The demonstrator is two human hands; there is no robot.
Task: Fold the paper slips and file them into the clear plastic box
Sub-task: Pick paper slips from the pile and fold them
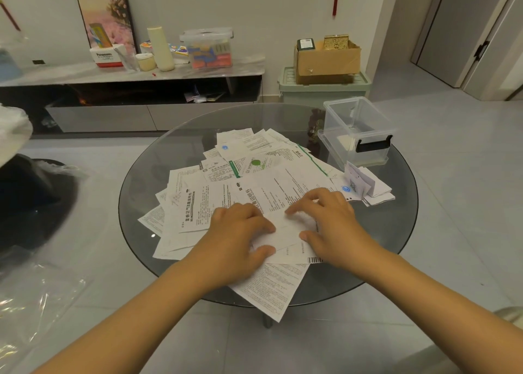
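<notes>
Left hand (240,232) and right hand (329,223) pinch folded slip (285,229) | risk: crooked crease (loose papers (254,170) slide underneath)

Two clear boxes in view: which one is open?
The clear box on the glass table, far right of the papers: no lid on top. The other box, on the sideboard by the wall, is lidded and full.
</notes>
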